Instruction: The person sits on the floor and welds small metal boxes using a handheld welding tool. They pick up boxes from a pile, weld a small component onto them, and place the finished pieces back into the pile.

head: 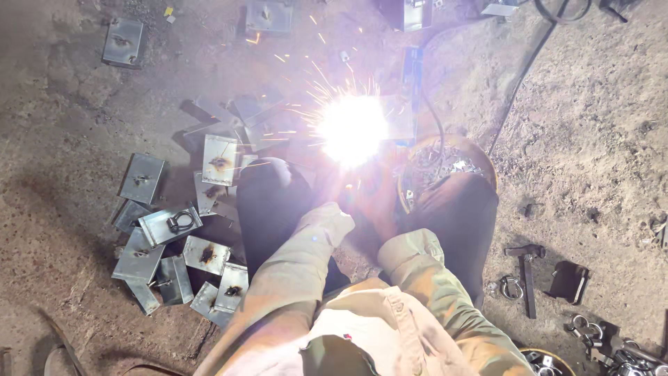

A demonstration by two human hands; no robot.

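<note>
Dull grey metal plates, scorched at their centres, lie left of the matt beige cloth sleeves on rough earth floor.

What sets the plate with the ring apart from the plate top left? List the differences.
1. The ring plate carries a metal ring on its face; the top-left plate shows only a small dark mark at its middle.
2. The ring plate lies in a pile, overlapping other plates; the top-left plate lies alone on the dirt floor.
3. The ring plate lies tilted on the pile; the top-left plate lies flat.

Both are grey, rectangular metal plates.
</note>
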